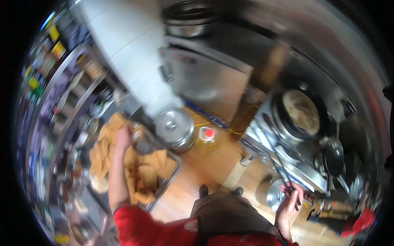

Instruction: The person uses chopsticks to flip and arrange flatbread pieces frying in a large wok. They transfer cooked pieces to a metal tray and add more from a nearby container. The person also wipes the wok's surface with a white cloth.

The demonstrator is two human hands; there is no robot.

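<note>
1. Head view, left hand (pixel 124 137): it reaches over the folded brown sheets (pixel 102 153), cloth or paper, at their upper edge. Blur hides the fingertips, so I cannot tell whether this grip is closed on them.
2. Head view, brown sheets: they lie heaped on a dark-rimmed tray (pixel 178 164) at the person's left, beside the crowded shelves (pixel 61 88). A lidded metal pot (pixel 170 127) stands just beyond the tray, with a red-capped jug (pixel 208 144) of yellow liquid next to it on the floor (pixel 197 174).
3. Head view, right hand (pixel 292 199): its grip is closed around the dark handles of a long two-armed utensil (pixel 286 178); blur leaves unclear whether it is tongs or chopsticks. The utensil slants up and left toward the stove (pixel 308 172).
4. Head view, stove: a black pan (pixel 324 119) holds a browned flat round (pixel 301 112), well apart from the right hand.
</note>
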